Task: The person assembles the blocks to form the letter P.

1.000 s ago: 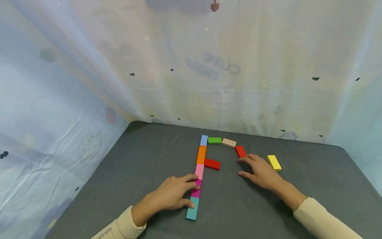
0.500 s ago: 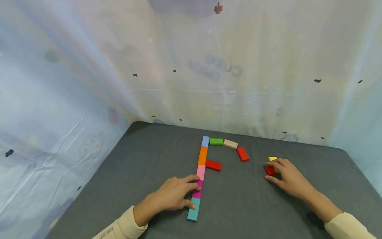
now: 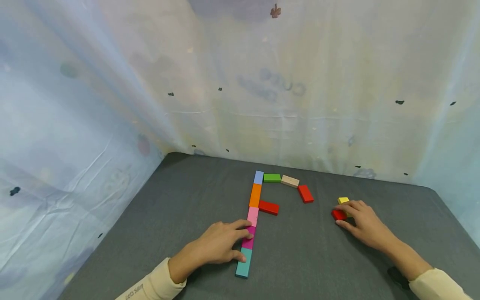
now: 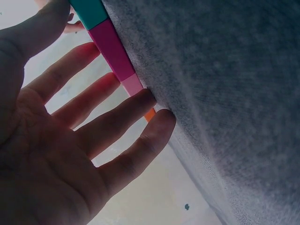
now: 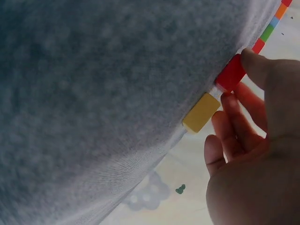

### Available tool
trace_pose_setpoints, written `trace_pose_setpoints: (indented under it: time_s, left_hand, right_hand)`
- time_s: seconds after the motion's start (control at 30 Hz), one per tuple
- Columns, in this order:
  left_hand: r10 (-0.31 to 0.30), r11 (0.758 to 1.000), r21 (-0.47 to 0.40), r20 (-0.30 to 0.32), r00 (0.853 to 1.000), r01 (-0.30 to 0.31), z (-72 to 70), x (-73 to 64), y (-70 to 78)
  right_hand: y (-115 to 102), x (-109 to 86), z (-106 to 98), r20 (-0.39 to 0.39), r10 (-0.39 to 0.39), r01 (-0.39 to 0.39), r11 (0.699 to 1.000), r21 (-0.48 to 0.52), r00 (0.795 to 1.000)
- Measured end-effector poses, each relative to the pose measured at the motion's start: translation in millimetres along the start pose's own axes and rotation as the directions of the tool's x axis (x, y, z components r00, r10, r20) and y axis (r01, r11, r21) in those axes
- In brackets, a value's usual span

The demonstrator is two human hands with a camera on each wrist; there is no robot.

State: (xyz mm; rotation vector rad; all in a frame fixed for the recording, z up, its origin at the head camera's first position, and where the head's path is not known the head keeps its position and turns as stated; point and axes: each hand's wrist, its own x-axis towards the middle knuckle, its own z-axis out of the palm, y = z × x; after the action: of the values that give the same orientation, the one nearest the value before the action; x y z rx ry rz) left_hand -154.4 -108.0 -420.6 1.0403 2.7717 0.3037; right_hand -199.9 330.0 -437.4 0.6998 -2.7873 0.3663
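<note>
My left hand (image 3: 222,242) rests its fingertips on the row of flat blocks, over the pink block (image 3: 253,214), the magenta block (image 3: 247,243) and the teal block (image 3: 243,266). Its fingers are nearly straight in the left wrist view. To the right, my right hand (image 3: 363,223) pinches a red block (image 5: 230,74) between thumb and fingers, low at the table. A yellow block (image 5: 201,112) lies just beside that red block, partly hidden by the hand in the head view. Orange (image 3: 255,195) and light blue (image 3: 258,177) blocks continue the row at its far end.
From the row's far end a green block (image 3: 271,178), a plain wooden block (image 3: 290,181) and a red block (image 3: 306,194) curve rightward. Another red block (image 3: 268,207) juts from the row's middle. A grey cloth (image 3: 300,258) covers the table; a pale curtain (image 3: 285,125) hangs behind.
My right hand has moved right, from beside the curve's red block to the yellow block, and a red block now shows in its fingers. The left hand has stayed put.
</note>
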Motion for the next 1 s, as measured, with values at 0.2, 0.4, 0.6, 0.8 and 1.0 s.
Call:
trace_pose_setpoints:
  time_s: [0.2,0.4,0.6,0.8,1.0]
  left_hand:
    - [0.008,1.000,-0.004,-0.003,1.000,-0.008,-0.5,-0.2,0.3]
    - [0.001,1.000,0.001,-0.002,1.000,-0.001,-1.3,0.2,0.2]
    - [0.001,1.000,0.008,-0.005,1.000,-0.001,-0.9,0.4,-0.3]
    - [-0.009,1.000,0.001,0.011,1.000,0.009,-0.4,0.4,0.0]
    - [-0.007,1.000,0.002,0.011,1.000,0.007,-1.6,-0.3,0.7]
  right_hand:
    - [0.7,-0.3,-1.8,0.018,0.020,-0.020,1.000,-0.001,1.000]
    - [2.1,-0.4,-3.0,0.031,0.034,-0.033,0.999,-0.016,0.999]
    - [2.3,-0.2,-2.1,0.032,0.027,-0.026,0.999,-0.026,0.999]
    - [2.6,-0.3,-2.4,0.065,0.033,-0.031,0.999,-0.030,0.997]
    - [1.9,-0.6,-2.4,0.050,0.022,-0.021,0.999,-0.025,0.999]
